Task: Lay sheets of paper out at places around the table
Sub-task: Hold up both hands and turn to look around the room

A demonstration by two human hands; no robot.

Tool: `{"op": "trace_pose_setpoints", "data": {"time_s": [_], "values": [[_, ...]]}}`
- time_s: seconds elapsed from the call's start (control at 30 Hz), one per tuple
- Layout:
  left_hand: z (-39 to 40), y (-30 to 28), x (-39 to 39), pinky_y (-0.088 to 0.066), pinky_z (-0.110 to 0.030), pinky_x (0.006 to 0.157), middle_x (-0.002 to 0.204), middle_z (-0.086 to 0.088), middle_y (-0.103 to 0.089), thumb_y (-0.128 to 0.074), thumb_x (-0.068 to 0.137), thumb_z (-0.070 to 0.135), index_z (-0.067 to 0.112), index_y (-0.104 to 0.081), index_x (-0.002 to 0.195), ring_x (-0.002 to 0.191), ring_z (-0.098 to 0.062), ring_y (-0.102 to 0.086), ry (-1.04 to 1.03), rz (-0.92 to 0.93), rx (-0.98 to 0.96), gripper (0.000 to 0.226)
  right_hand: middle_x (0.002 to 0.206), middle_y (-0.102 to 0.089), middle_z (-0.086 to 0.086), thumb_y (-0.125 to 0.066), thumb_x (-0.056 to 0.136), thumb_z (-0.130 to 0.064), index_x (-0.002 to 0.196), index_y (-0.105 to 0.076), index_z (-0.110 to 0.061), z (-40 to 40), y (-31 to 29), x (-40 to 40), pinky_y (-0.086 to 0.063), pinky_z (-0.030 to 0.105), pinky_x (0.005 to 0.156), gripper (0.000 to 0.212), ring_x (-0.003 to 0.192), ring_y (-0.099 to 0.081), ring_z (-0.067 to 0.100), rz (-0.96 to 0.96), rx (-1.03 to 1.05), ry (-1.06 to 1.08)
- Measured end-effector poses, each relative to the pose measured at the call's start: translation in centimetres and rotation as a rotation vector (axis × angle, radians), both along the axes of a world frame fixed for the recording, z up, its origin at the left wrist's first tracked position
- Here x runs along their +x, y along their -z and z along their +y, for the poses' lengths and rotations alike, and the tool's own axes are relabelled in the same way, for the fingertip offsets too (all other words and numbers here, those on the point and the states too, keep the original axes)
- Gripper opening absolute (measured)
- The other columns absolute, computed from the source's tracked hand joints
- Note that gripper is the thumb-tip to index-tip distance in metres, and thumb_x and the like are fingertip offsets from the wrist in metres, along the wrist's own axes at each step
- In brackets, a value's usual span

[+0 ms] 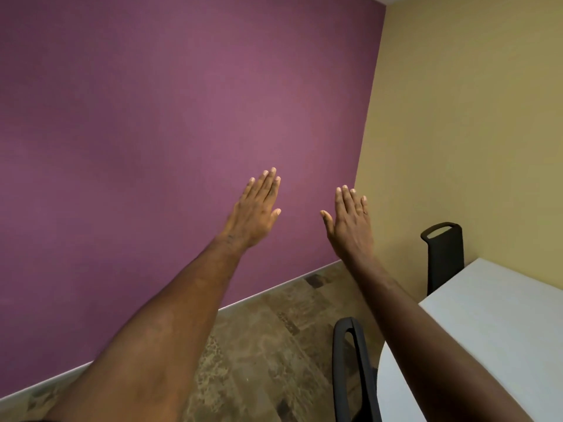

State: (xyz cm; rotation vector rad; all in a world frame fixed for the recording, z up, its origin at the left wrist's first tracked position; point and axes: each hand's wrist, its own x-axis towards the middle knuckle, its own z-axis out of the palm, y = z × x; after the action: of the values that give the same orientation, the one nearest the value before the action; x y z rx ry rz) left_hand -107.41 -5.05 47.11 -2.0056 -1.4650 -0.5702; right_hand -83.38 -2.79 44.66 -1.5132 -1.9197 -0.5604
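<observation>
I see the white table [499,324] low on my right, its near corner rounded, with a dark chair back at its edge.

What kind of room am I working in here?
Probably a small office or meeting room: a white table with black office chairs pulled up to it, plain purple and tan painted walls, and patterned carpet. No paper is in view.

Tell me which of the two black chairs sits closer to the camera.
The chair at the bottom edge, beside the table's near corner. The other chair stands farther back against the yellow wall.
</observation>
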Motion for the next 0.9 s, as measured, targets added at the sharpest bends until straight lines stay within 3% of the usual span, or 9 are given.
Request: {"op": "trace_pose_setpoints", "data": {"time_s": [0.57,0.9], "values": [[35.4,-0.5,0.1,-0.004,-0.044,0.127,0.167,-0.015,0.003,-0.038,0.104,0.037,0.004,-0.002,0.157,0.155,-0.028,0.003,0.156,0.049,-0.021,0.072,0.166,-0.015,0.015,-0.027,0.105,-0.05,0.157,-0.011,-0.005,31.7,-1.9,1.7,-0.008,0.044,0.126,0.071,0.154,-0.01,0.028,0.052,0.081,0.23],[54.7,-1.8,8.3,-0.006,-0.046,0.127,0.167,-0.016,0.002,-0.037,0.103,0.039,0.004,-0.001,0.157,0.155,-0.029,0.002,0.361,-0.036,0.014,0.074,0.166,-0.014,0.015,-0.021,0.104,-0.052,0.157,-0.01,-0.006,46.0,-2.4,8.4,-0.008,0.044,0.126,0.072,0.154,-0.009,0.027,-0.023,0.045,0.383]]}}
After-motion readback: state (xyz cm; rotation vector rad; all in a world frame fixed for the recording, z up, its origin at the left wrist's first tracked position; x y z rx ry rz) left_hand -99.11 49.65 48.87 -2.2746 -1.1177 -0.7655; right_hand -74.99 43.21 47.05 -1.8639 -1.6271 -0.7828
